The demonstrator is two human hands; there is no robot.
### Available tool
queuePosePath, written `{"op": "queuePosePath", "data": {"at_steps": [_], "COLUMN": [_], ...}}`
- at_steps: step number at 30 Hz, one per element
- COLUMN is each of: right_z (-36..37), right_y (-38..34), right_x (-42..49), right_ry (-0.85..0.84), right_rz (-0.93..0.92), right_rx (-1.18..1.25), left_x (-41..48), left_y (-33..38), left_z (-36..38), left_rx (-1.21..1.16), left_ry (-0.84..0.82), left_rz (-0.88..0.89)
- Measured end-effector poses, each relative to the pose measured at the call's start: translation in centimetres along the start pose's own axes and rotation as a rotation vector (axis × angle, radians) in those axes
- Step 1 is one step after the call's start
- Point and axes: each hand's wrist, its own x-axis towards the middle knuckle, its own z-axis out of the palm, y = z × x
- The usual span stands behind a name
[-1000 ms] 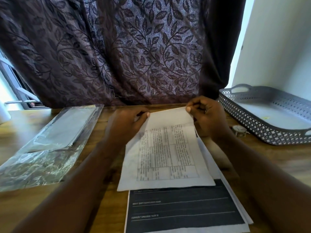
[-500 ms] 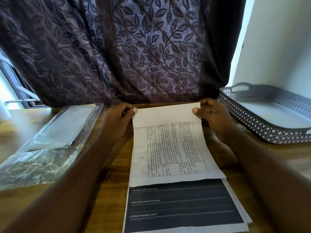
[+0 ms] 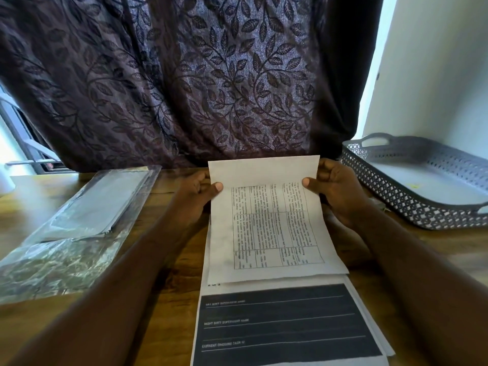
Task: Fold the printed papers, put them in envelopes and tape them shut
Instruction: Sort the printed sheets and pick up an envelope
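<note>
Pinching the printed sheet (image 3: 272,223) at its top corners with left hand (image 3: 195,199) and right hand (image 3: 338,191), over the paper stack (image 3: 285,326) just below the grip; seemingly not yet folded, enveloping and taping all ahead.

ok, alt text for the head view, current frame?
The left hand and right hand pinch the upper side edges of a printed sheet bearing a table of text, its top end raised over a stack of papers on a wooden table. A clear plastic pack lies left, a grey perforated tray right, a leaf-patterned curtain behind.
</note>
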Motion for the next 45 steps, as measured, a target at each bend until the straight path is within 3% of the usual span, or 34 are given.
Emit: {"op": "queuePosePath", "data": {"at_steps": [8,16,21,28,32,34,39,45], "right_z": [0.2,0.0,0.7,1.8,3.7,5.0,8.3,7.1], "right_y": [0.1,0.9,0.5,-0.1,-1.3,-2.0,-2.7,-3.6], "right_x": [-0.2,0.6,0.0,-0.1,-1.1,-1.6,-3.0,-2.1], "right_ry": [-0.03,-0.06,-0.05,0.031,0.105,0.056,-0.096,-0.166], "right_rz": [0.068,0.176,0.054,-0.104,-0.252,-0.36,-0.449,-0.389], "right_rx": [0.116,0.19,-0.087,-0.342,-0.844,-1.018,-1.042,-1.151], "left_x": [-0.1,-0.6,0.1,0.3,0.1,0.0,-0.9,-0.5], "left_y": [-0.2,0.4,-0.6,-0.7,-0.7,-0.6,0.6,0.6], "left_z": [-0.8,-0.5,-0.5,-0.1,0.5,1.2,3.0,2.4], "left_rx": [-0.27,-0.275,0.088,0.384,0.462,0.519,0.616,0.61], "left_ry": [0.039,0.053,0.038,0.047,0.033,0.01,-0.006,0.027], "left_rz": [-0.131,-0.128,-0.046,0.085,0.185,0.251,0.46,0.505]}}
